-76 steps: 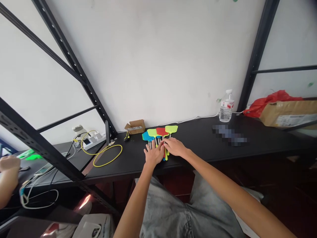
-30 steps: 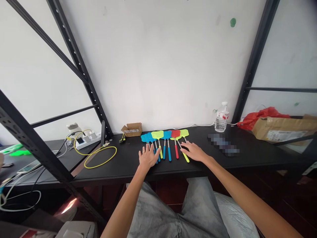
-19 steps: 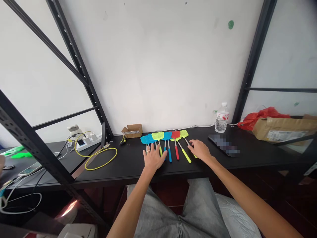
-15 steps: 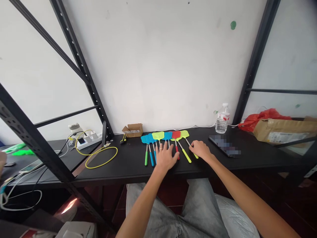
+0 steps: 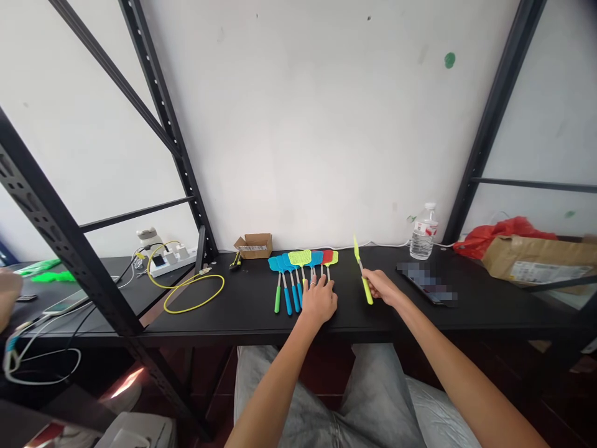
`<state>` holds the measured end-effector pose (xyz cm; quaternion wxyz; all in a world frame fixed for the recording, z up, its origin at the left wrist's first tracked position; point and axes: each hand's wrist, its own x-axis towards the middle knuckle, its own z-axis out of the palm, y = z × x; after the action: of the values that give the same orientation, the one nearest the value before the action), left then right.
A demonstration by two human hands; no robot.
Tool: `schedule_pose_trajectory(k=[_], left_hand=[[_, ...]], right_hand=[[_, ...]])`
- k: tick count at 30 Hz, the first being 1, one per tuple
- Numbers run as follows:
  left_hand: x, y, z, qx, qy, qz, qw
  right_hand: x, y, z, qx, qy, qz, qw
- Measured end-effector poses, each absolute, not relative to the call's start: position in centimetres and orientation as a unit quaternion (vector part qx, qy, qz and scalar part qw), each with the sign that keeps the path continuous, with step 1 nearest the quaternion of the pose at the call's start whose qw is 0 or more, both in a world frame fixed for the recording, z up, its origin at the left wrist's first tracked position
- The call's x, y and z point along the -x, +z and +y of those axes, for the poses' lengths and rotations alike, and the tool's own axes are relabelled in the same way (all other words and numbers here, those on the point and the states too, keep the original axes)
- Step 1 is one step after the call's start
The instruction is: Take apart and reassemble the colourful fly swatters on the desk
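Clearly, my right hand is closed around the yellow swatter.
I see it edge-on, apart from and to the right of the fanned swatters on the black table; my left hand covers several of their handles, though I can't tell whether it grips any.

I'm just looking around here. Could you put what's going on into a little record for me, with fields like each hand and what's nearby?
Right hand: holds a yellow-green swatter by its handle, apart from the row, head seen edge-on
Left hand: over the handles of the row of swatters; grip hidden
Head colours in row: blue, yellow-green, red
Surface: black table
Left of row: small open cardboard box, looped yellow cable
Toward the right: clear bottle, upright; blurred dark object
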<state>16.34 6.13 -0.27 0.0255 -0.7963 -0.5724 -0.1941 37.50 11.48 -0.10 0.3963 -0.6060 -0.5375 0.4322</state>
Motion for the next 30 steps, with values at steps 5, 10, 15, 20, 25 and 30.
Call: schedule_pose_trajectory(k=[5,10,15,20,25,30], left_hand=[[-17.9,0.6,5.8,0.777,-0.289,-0.559,0.013],[-17.8,0.8,5.8,0.771,-0.283,-0.568,0.042],[-15.2,0.3,5.5,0.751,-0.277,-0.590,0.106],[-15.1,0.4,5.4,0.749,-0.269,-0.587,0.150],[-16.9,1.0,5.6,0.771,-0.241,-0.575,0.129],[-17.1,2.3,5.4,0.765,-0.223,-0.596,0.106]], right_hand=[[-34.1,-0.6,11.3,0.448,0.581,-0.478,0.483],[-31.6,-0.5,11.6,0.387,0.601,-0.445,0.539],[-31.7,-1.1,12.6,0.370,0.585,-0.355,0.628],[-31.1,-1.7,12.5,0.350,0.585,-0.393,0.617],[-29.8,-1.3,12.3,0.322,0.592,-0.390,0.627],[-29.1,0.0,12.2,0.301,0.597,-0.348,0.657]])
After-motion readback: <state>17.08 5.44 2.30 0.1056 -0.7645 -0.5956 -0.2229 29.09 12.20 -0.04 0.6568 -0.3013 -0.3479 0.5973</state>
